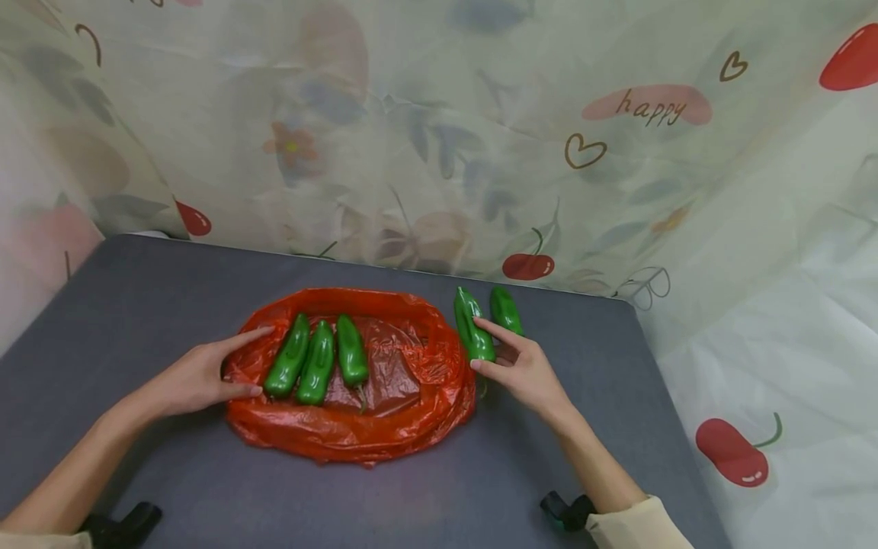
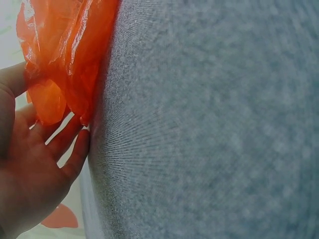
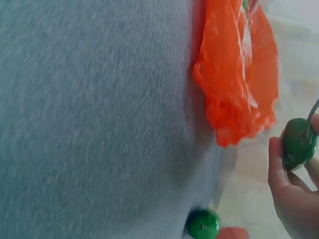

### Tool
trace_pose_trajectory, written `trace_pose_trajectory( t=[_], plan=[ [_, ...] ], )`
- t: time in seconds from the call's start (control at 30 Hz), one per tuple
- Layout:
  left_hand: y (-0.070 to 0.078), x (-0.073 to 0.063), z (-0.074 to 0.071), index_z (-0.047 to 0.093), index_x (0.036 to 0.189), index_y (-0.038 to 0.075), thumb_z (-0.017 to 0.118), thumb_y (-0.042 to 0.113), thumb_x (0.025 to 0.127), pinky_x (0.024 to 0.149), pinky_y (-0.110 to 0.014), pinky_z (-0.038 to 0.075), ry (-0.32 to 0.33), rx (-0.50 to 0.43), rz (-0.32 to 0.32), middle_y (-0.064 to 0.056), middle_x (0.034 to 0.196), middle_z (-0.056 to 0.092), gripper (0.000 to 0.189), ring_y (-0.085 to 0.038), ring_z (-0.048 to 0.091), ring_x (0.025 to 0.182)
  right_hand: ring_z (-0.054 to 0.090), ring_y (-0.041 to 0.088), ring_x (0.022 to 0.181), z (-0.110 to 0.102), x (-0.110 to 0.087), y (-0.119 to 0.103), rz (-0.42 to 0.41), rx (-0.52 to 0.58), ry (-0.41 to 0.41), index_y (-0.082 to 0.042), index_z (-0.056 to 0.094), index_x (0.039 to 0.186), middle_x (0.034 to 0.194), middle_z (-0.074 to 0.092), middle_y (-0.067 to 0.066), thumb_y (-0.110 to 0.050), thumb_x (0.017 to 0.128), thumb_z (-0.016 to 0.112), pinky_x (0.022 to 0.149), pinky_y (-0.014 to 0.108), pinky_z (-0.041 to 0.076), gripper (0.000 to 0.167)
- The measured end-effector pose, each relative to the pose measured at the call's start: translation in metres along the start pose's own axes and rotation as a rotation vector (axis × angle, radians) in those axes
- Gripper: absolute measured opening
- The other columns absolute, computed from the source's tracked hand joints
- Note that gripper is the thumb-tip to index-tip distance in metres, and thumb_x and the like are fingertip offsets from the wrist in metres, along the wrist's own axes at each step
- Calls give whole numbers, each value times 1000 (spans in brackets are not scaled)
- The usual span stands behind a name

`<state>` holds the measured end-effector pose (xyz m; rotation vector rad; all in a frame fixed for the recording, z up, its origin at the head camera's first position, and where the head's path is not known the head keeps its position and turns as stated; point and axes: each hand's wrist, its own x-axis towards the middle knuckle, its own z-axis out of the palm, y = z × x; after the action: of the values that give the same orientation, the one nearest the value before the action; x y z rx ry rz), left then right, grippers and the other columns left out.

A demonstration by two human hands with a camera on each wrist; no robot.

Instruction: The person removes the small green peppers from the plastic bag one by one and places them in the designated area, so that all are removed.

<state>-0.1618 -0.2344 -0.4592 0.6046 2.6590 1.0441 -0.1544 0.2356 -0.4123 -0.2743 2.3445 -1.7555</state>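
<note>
A red plastic bag, its rim rolled open, lies on the grey table with three green peppers inside it. At its left side my left hand touches the plastic, thumb and index finger spread apart. In the left wrist view those fingers extend loosely beside the red plastic. My right hand pinches another green pepper between thumb and fingers, just off the bag's right rim. From the right wrist, this pepper appears raised above the table, its stem toward the camera.
One more green pepper lies on the grey table behind my right hand, near the back edge. A patterned curtain hangs along the back and sides of the table.
</note>
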Motion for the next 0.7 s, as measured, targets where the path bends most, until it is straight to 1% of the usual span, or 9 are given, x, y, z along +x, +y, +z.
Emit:
trace_pose_trajectory(
  t=[0.13, 0.33, 0.57, 0.7],
  plan=[
    [0, 0, 0, 38, 153, 11, 83, 36, 81, 89, -56, 48, 1, 2, -3, -29, 133, 53, 89, -32, 56, 106, 61, 30, 118, -11, -1, 3, -5, -7, 30, -18, 53, 145, 138, 54, 20, -11, 87, 77, 84, 30, 54, 63],
    [-1, 0, 0, 38, 153, 10, 83, 37, 81, 90, -57, 47, 1, 6, -1, -30, 134, 53, 89, -33, 57, 107, 58, 30, 122, -25, -2, 8, 15, -12, 66, -18, 53, 145, 144, 48, 18, -13, 88, 77, 86, 29, 54, 62],
    [0, 0, 0, 38, 153, 10, 83, 37, 81, 89, -57, 48, 1, -3, -2, -29, 134, 53, 89, -33, 57, 107, 58, 30, 123, -39, -2, 10, 37, -55, 109, -20, 53, 145, 147, 45, 15, -17, 88, 78, 86, 27, 53, 63],
    [-1, 0, 0, 38, 153, 10, 83, 37, 81, 90, -57, 48, 2, -4, 0, -30, 134, 53, 89, -35, 57, 109, 55, 29, 127, -47, -2, 10, 52, -71, 129, -21, 52, 146, 151, 42, 13, -19, 89, 76, 86, 24, 52, 62]
  ],
)
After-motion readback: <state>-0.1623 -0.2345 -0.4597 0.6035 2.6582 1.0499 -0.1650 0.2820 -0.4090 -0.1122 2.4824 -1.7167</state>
